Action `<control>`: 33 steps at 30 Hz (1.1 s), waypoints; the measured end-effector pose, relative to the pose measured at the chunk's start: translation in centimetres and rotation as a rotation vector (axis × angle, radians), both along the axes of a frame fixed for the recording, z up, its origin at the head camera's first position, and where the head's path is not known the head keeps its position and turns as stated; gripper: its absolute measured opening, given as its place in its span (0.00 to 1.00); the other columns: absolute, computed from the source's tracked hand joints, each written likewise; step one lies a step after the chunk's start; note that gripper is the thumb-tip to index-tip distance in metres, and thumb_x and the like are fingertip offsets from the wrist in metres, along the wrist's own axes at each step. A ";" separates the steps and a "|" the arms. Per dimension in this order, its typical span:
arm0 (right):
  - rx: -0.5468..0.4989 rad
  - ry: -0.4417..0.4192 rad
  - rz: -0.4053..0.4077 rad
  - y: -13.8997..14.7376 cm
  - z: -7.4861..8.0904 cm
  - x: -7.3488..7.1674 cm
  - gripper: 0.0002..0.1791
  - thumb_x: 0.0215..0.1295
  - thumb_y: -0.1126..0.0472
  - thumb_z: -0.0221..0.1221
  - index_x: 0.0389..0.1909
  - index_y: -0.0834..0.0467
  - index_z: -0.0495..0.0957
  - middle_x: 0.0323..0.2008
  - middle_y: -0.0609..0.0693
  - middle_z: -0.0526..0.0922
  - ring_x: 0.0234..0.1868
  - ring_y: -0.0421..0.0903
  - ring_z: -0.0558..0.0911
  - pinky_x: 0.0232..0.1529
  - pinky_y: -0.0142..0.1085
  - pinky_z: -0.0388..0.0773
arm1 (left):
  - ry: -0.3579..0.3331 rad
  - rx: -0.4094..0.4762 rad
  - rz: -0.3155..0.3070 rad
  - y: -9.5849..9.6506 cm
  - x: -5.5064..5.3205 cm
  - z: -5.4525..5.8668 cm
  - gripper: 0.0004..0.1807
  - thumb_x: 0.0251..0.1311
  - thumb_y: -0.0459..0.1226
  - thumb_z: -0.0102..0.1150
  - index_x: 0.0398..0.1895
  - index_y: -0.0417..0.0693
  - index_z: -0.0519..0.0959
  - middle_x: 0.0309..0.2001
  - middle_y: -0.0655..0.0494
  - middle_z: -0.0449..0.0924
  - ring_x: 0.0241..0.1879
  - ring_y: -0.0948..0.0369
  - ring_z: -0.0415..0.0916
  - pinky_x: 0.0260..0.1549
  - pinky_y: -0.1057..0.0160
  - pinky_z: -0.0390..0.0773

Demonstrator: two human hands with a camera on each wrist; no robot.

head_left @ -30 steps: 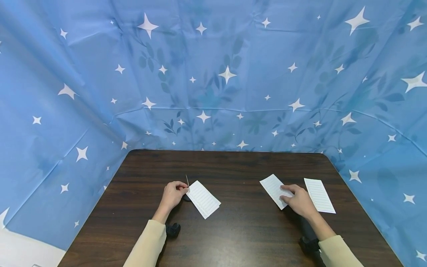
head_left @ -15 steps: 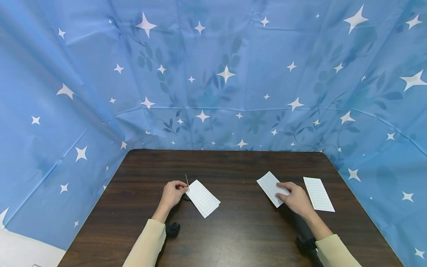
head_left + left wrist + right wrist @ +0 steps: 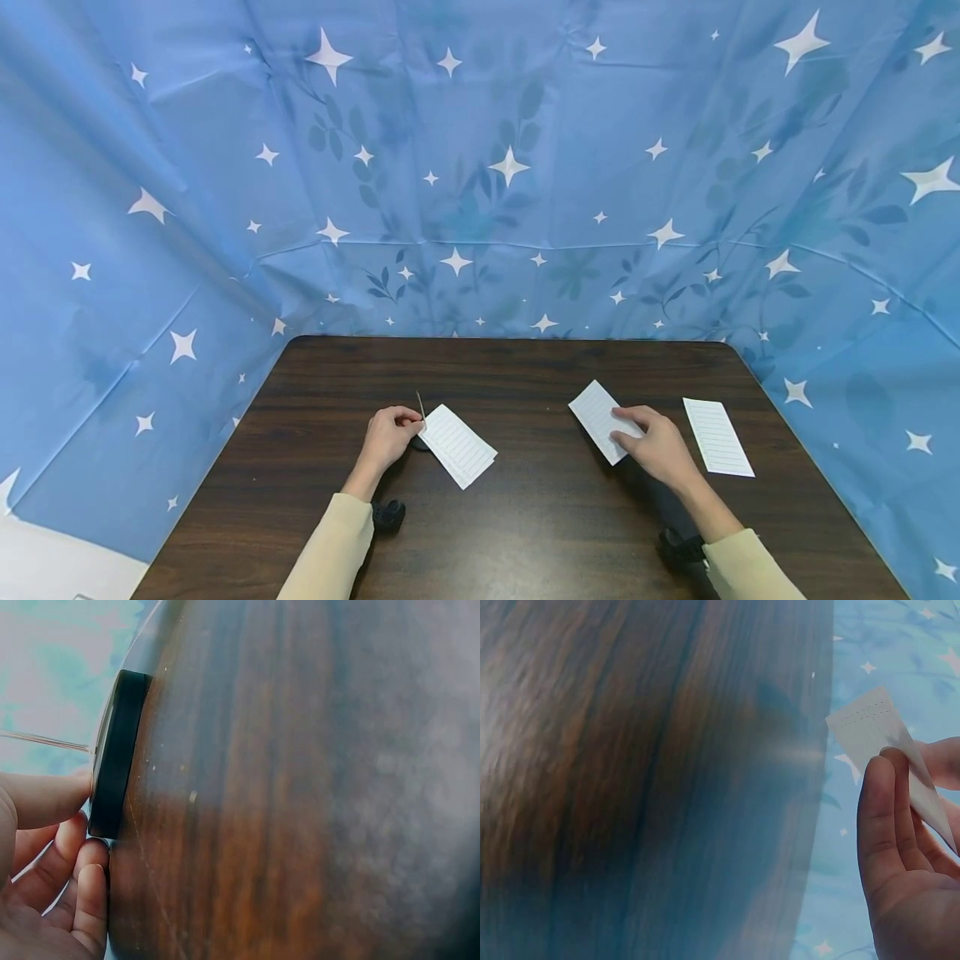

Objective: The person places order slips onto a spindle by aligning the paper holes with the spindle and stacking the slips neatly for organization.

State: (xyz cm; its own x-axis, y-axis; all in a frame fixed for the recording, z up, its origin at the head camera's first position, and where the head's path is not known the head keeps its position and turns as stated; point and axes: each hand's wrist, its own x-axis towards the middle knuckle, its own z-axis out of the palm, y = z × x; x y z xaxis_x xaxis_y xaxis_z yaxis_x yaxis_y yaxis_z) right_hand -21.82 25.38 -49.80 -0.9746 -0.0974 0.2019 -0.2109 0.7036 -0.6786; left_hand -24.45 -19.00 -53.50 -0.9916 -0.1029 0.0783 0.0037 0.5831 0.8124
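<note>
Near the right edge of the bench (image 3: pixel 525 533), just in from it, the right grip (image 3: pixel 656 446) has a lined paper slip (image 3: pixel 598 419) pinched flat between thumb and fingers, so pretty much closed except for the paper's thickness. The fingers are at one end, and most of the slip pokes out past the fingertips toward the far edge and the left. Looks lifted off the bench, btw, since there's a shadow under it.

Between that grip and the bench's right edge there's a loose lined slip (image 3: pixel 717 437) lying flat, not touched by anything.

Over on the left half, the left grip (image 3: pixel 387 437) is on what looks like a bill spike (image 3: pixel 118 754): thin rod sticking up from a round black base. Thumb's on top of the base near the rod, other fingers curled in by the rim. Can't tell if the fingertips have the rod too.

A couple of overlapping slips (image 3: pixel 459 447) sit just right of that grip, fanned a bit, one corner right at the rod's foot. Can't tell whether the rod goes through them.
</note>
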 end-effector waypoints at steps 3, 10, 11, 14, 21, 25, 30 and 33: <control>-0.009 0.004 0.006 -0.3 0.1 0.2 0.22 0.63 0.64 0.68 0.57 0.67 0.81 0.56 0.63 0.81 0.57 0.63 0.80 0.53 0.59 0.76 | -0.005 0.006 -0.002 0.0 0.0 0.1 0.02 0.61 0.32 0.69 0.35 0.42 0.87 0.29 0.55 0.79 0.29 0.59 0.71 0.29 0.61 0.70; -0.029 0.018 0.010 -1.1 0.3 0.3 0.22 0.62 0.65 0.68 0.57 0.67 0.81 0.55 0.63 0.82 0.56 0.62 0.80 0.53 0.57 0.76 | -0.014 0.012 0.002 0.2 0.0 0.2 0.03 0.61 0.34 0.69 0.36 0.43 0.87 0.29 0.55 0.79 0.29 0.58 0.72 0.31 0.60 0.71; -0.029 0.018 0.010 -1.2 0.4 0.3 0.22 0.62 0.65 0.68 0.57 0.67 0.81 0.55 0.62 0.82 0.56 0.61 0.80 0.53 0.57 0.76 | -0.014 0.011 0.001 0.2 0.0 0.2 0.03 0.61 0.34 0.69 0.36 0.43 0.87 0.30 0.55 0.79 0.30 0.59 0.72 0.31 0.59 0.71; -0.028 0.022 0.010 -1.6 0.5 0.3 0.22 0.62 0.65 0.68 0.57 0.67 0.81 0.55 0.62 0.82 0.56 0.61 0.80 0.53 0.57 0.76 | -0.016 0.009 0.001 0.2 0.0 0.1 0.03 0.62 0.33 0.69 0.36 0.43 0.87 0.30 0.55 0.79 0.30 0.59 0.72 0.31 0.59 0.71; -0.045 0.031 0.019 -2.4 0.9 0.4 0.22 0.62 0.65 0.69 0.57 0.65 0.81 0.55 0.60 0.82 0.54 0.58 0.82 0.50 0.54 0.77 | -0.020 0.002 0.008 0.2 0.1 0.2 0.03 0.62 0.33 0.69 0.36 0.43 0.87 0.29 0.55 0.79 0.29 0.59 0.72 0.31 0.60 0.70; -0.061 0.031 0.018 -2.9 0.9 0.4 0.22 0.61 0.65 0.69 0.57 0.64 0.82 0.54 0.58 0.83 0.52 0.55 0.82 0.48 0.49 0.78 | -0.020 0.003 0.011 0.3 0.1 0.2 0.03 0.62 0.34 0.69 0.36 0.43 0.87 0.29 0.55 0.79 0.29 0.59 0.72 0.31 0.60 0.71; -0.080 0.030 0.025 -3.4 0.9 0.5 0.22 0.61 0.64 0.70 0.57 0.64 0.82 0.54 0.58 0.83 0.49 0.53 0.82 0.45 0.43 0.78 | -0.020 0.001 0.013 0.2 0.1 0.1 0.03 0.62 0.34 0.69 0.36 0.43 0.87 0.30 0.55 0.79 0.30 0.59 0.72 0.31 0.60 0.70; -0.097 0.016 0.023 -3.6 0.9 0.5 0.22 0.61 0.64 0.70 0.57 0.62 0.83 0.54 0.57 0.83 0.49 0.52 0.82 0.44 0.40 0.78 | -0.016 0.004 0.014 0.2 0.1 0.1 0.03 0.61 0.34 0.69 0.36 0.43 0.87 0.29 0.55 0.79 0.30 0.59 0.72 0.31 0.60 0.70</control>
State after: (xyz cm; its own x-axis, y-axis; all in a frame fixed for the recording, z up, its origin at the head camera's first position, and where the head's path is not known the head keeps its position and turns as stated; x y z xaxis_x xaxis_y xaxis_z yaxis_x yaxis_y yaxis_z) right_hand -21.35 21.76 -48.93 -0.9688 -0.0986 0.2273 -0.2376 0.6299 -0.7394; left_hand -24.37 -18.78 -53.39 -0.9912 -0.1174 0.0618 -0.0179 0.5799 0.8145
